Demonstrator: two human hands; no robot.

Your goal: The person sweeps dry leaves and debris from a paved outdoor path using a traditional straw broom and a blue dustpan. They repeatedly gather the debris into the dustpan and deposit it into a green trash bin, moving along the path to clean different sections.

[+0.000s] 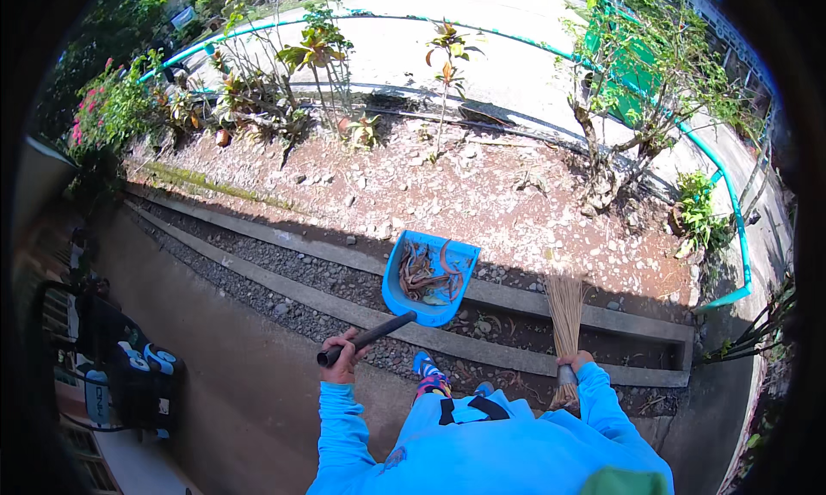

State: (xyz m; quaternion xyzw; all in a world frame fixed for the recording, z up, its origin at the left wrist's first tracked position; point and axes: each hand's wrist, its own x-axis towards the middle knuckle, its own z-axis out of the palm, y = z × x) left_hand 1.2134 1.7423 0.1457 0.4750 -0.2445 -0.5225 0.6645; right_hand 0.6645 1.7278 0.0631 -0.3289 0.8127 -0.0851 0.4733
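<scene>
My left hand [344, 355] is closed around the black tubular handle [374, 337] of a blue plastic dustpan [395, 285]. Dry brown leaves [419, 277] and a few green bits lie in the pan, whose open side faces away from me above the gravel and the concrete edging. At the right, my right hand [575, 361] grips a stick broom [566, 311] near its bound grey end. The bristles point away from me, over the drain channel towards the soil. The dustpan and the broom are apart.
Concrete curbs [297, 295] border gravel and a sunken channel [619, 346]. Beyond lies a stony soil bed [400, 179] with a small leafy plant [445, 76] and a gnarled shrub [597, 166]. A turquoise pipe rail [735, 205] curves around it. A black wheeled machine or bag [129, 366] stands left.
</scene>
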